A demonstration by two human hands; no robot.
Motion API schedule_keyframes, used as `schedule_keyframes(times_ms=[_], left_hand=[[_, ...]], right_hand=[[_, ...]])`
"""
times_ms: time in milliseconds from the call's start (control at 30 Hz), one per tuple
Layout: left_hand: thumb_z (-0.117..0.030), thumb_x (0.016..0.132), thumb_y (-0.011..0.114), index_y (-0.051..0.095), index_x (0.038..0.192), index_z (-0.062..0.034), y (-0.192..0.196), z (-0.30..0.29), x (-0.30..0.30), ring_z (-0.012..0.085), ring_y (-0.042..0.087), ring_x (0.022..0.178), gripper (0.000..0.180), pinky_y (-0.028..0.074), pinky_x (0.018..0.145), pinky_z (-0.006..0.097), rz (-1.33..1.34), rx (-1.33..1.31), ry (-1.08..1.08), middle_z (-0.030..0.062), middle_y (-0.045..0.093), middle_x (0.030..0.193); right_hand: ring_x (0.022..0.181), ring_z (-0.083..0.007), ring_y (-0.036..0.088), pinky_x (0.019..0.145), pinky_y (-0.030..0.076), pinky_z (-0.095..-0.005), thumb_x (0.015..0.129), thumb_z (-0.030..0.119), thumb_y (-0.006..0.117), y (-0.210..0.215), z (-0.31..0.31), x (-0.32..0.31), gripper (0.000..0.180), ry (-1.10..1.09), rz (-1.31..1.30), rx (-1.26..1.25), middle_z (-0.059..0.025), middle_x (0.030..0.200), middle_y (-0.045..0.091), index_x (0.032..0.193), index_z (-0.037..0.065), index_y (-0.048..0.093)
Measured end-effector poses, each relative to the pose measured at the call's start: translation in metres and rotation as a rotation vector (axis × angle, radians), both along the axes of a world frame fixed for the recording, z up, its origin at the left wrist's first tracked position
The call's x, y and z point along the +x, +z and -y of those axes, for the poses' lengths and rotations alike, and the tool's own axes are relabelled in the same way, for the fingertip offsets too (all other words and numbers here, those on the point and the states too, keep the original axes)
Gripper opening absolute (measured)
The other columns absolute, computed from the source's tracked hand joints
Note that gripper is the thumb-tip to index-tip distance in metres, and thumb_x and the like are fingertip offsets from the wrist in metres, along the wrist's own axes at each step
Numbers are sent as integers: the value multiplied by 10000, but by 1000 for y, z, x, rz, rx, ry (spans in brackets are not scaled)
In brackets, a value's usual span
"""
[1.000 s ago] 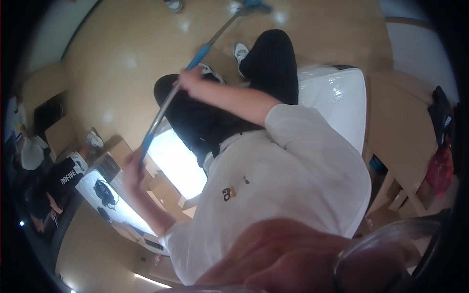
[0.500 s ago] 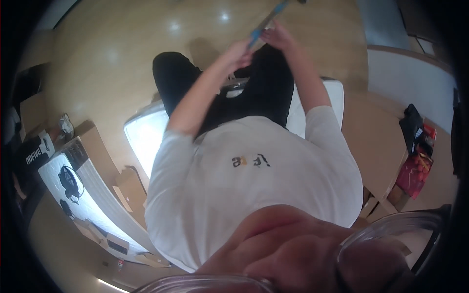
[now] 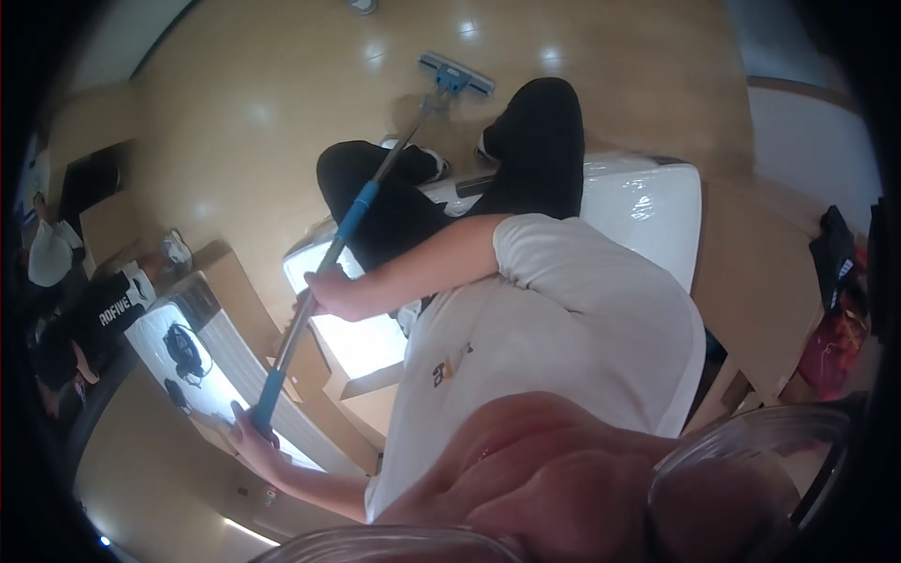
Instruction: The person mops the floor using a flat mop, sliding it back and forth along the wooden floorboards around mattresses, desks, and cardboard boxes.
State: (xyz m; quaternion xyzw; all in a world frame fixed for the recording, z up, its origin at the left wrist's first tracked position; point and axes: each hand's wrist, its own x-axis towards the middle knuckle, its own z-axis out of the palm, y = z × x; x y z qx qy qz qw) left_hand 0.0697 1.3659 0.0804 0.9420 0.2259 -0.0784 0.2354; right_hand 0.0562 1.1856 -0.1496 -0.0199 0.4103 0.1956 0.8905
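Note:
A long-handled mop [image 3: 349,223], with a silver pole and blue grips, slants across the view from lower left to the upper middle. Around the bare pole, beside my left thigh, my right hand [image 3: 333,295] is closed. Lower down, at the blue grip on the pole's end, my left hand [image 3: 253,443] holds on, its fingers partly hidden. The blue and grey mop head [image 3: 454,77] rests on the tan floor [image 3: 272,56] beyond my feet.
I sit over a white plastic-wrapped slab [image 3: 648,202]. At left, another wrapped slab [image 3: 160,336] carries black cables [image 3: 188,355], with cardboard [image 3: 246,291] beside it. A dark bag [image 3: 831,249] and red packages [image 3: 835,352] lie on the right near a cardboard sheet [image 3: 751,281].
Both hands have swung from above my knees to my lower left, moving farther apart along the mop. The mop head has come into view on the floor.

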Motion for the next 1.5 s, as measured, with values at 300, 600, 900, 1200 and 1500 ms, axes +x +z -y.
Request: schedule_keyframes(times_ms=[300, 600, 900, 1200, 1500], left_hand=[[-380, 981, 415, 676, 1070, -75, -110, 110, 43, 53, 401, 453, 411, 326, 416, 224, -228, -318, -727, -8, 458, 608], [-212, 845, 645, 531, 843, -43, -273, 330, -93, 168, 565, 500, 204, 420, 382, 266, -1579, -1411, -485, 76, 548, 651], [-156, 848, 583, 560, 830, -61, -236, 245, 2, 66, 472, 389, 99, 322, 340, 200, -1284, -1276, -583, -10, 516, 564], [-48, 827, 582, 485, 1162, 21, -14, 49, -42, 102, 387, 309, 356, 272, 283, 233, -1064, -863, -12, 27, 456, 619], [-225, 909, 606, 575, 917, -75, -189, 214, -8, 83, 399, 365, 153, 269, 322, 215, -1074, -1285, -115, -23, 480, 575]], right_hand=[[755, -307, 644, 694, 579, -461, 998, 259, 416, -81, 147, 8, 226, -388, 42, -372, -151, 793, 585, 975, 35, 435], [660, -237, 555, 655, 549, -398, 985, 238, 440, -168, 378, -136, 246, -263, -248, -985, -104, 733, 500, 907, 8, 470], [912, -345, 593, 873, 492, -495, 945, 131, 414, -169, 331, -62, 224, -186, -114, -695, -212, 947, 572, 1016, -71, 477], [716, -212, 580, 692, 577, -384, 949, 63, 447, -15, 60, -38, 319, 246, -135, -409, -146, 913, 458, 1188, 47, 236], [617, -233, 604, 543, 499, -376, 989, 334, 401, -191, 262, 28, 320, 156, 144, -853, -96, 705, 580, 898, 62, 544]])
